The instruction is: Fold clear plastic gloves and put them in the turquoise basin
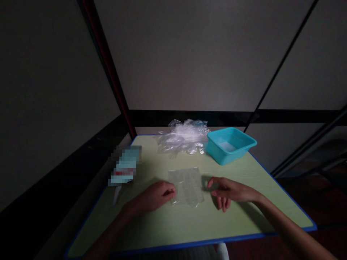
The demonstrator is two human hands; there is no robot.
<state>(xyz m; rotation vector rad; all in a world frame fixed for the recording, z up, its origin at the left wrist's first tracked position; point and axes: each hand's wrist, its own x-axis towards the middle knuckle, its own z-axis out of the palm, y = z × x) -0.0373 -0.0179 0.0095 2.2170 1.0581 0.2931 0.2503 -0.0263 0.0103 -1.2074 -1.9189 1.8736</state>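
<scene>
A clear plastic bag (187,187) lies flat on the pale yellow-green table (168,231), between my two hands. My left hand (159,195) rests at the bag's left edge, its fingers curled closed; whether anything is inside them is hidden. To the right of the bag, my right hand (226,189) hovers just over the tabletop. Its fingers are bent but apart, and nothing shows between them. Small creases and reflections run across the bag.
A loose pile of clear plastic bags (185,137) lies at the table's back. Right of it stands a turquoise plastic basin (227,155), something whitish on its bottom. A pixelated light-green item (124,168) sits on the left. Wall panels (189,54) close off the back.
</scene>
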